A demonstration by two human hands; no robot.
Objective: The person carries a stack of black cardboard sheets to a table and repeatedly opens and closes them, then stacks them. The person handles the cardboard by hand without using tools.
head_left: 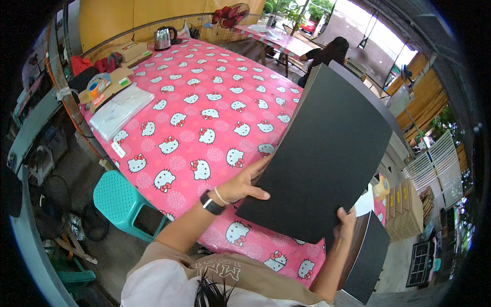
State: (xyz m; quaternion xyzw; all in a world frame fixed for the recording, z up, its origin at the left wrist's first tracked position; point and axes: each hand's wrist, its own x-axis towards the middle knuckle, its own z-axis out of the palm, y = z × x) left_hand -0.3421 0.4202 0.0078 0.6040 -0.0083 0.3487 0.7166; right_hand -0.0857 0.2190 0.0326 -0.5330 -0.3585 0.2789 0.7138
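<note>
A large black rectangular panel with a thick edge is tilted up over the right side of the pink-covered table. I cannot tell whether it is one board, a box or a stack of sheets. My left hand grips its lower left edge, thumb on the dark face and fingers behind. At the lower right corner, my right hand holds the edge with its thumb on the front; its other fingers are mostly hidden. A similar black sheet lies to the right of my right forearm.
A teal stool stands left of the table. Plastic-wrapped white sheets, an open carton with tape and a kettle sit along the table's left and far edges. Brown cartons are at right; another person sits beyond.
</note>
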